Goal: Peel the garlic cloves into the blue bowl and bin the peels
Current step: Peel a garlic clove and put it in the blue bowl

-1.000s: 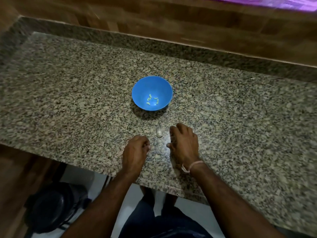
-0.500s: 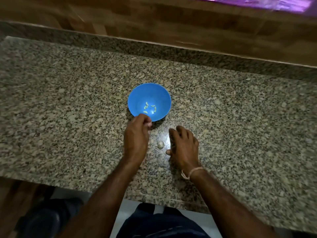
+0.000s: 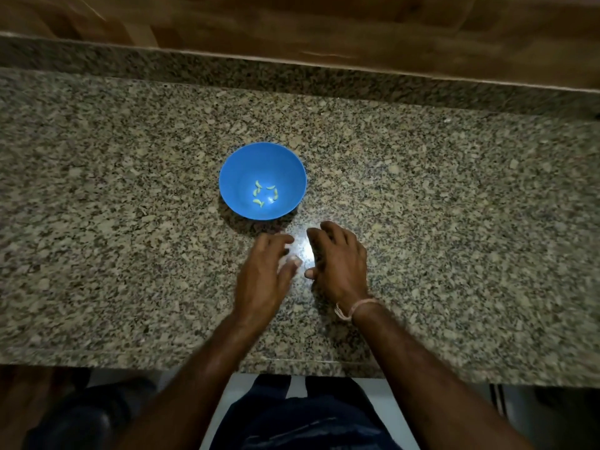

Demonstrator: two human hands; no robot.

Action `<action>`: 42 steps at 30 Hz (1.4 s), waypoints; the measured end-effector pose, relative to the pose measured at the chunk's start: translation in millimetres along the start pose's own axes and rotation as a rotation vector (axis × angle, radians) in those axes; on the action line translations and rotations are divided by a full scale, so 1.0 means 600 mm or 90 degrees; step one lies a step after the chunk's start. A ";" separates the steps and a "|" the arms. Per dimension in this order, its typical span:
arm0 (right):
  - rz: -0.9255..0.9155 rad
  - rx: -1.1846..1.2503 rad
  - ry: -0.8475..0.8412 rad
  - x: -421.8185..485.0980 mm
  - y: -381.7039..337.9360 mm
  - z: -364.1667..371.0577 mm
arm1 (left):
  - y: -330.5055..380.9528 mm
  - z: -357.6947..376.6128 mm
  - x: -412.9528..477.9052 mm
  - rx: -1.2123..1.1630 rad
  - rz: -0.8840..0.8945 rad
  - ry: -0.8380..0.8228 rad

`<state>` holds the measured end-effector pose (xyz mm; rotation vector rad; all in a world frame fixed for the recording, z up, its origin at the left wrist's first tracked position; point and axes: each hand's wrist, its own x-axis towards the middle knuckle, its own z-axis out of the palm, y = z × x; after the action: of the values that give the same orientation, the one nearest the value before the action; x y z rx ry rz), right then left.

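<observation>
The blue bowl (image 3: 233, 180) stands on the granite counter (image 3: 113, 222) and holds several peeled garlic cloves (image 3: 265, 194). Just in front of it, my left hand (image 3: 264, 274) is blurred. Its thumb and fingertips meet on a small pale garlic clove (image 3: 294, 260). Beside it, my right hand (image 3: 339, 261) rests on the counter with fingers loosely bent and nothing visible in it. A thread band circles the right wrist. No loose peels show on the counter.
A wooden wall (image 3: 292, 27) rises behind the counter's raised back edge. Below the front edge at the lower left a dark round container (image 3: 81, 417) sits on the floor. My legs are under the counter edge.
My left hand went forward to the bowl's rim, then came back toward me to the pale clove beside my right hand. The right hand stayed where it was.
</observation>
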<state>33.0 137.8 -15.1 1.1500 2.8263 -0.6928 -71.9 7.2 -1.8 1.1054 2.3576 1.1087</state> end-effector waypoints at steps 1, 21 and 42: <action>-0.008 0.004 0.003 -0.001 0.000 -0.001 | -0.007 0.017 -0.008 0.005 0.003 -0.028; -0.011 0.767 -0.053 -0.055 0.040 -0.087 | 0.123 0.036 -0.022 -0.883 -0.441 0.003; -0.028 0.682 -0.022 -0.074 0.052 -0.114 | 0.155 0.050 -0.047 -0.831 -0.359 0.025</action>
<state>96.9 155.9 42.0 1.0505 2.3748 -2.3274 11.0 39.0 47.5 -0.0518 1.2308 1.8749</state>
